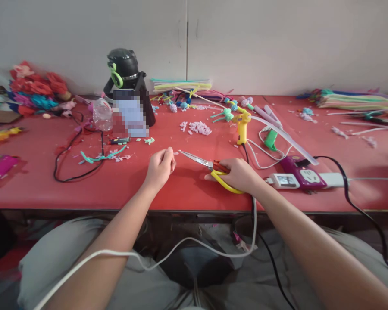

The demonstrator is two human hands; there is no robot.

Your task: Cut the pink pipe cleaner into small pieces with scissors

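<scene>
My left hand (161, 167) is closed, thumb against fingers, over the red table (184, 189). From its pinch sticks out the end of a thin, pale pink fuzzy stem (176, 153), probably a pipe cleaner; most of it is hidden. My right hand (237, 174) grips scissors (198, 160) by their yellow and red handles. The blades point left and look nearly together, their tips just beside the stem's end. Behind the hands lies a pile of short pale pink cut pieces (199, 128).
A yellow glue gun (242, 129) stands behind my right hand, by a purple power strip (305, 174). A black flask (126, 71) with a phone (131, 114) before it stands left of centre. Bundles of pipe cleaners (355, 101) lie at the back. A white cable (194, 241) crosses my lap.
</scene>
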